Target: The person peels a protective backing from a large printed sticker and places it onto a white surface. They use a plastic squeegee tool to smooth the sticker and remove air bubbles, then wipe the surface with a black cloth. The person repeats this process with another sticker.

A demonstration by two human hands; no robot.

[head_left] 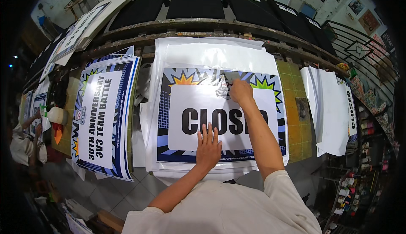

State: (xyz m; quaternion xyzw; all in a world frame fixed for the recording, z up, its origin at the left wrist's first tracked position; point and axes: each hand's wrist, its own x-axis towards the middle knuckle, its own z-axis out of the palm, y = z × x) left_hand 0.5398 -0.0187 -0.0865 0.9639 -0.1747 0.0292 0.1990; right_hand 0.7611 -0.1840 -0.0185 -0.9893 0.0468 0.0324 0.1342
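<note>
Before me lies a printed sign (180,142) with large black lettering and a comic-style starburst border, on a layer of white sheets (209,55). My left hand (209,148) rests flat on the sign's lower middle, fingers slightly spread, holding nothing. Near the sign's top, beside a small printed logo (224,88), my right hand (241,91) is closed on a flat grey scraper-like tool (231,76), partly hidden by the fingers. My right forearm covers part of the lettering.
To the left is a stack of printed signs (104,120); a spray bottle (57,115) stands beyond it. White sheets (333,107) lie over more signs on the right. Black T-shirts (195,4) line the back behind a rail (196,26). A person (27,142) works at far left.
</note>
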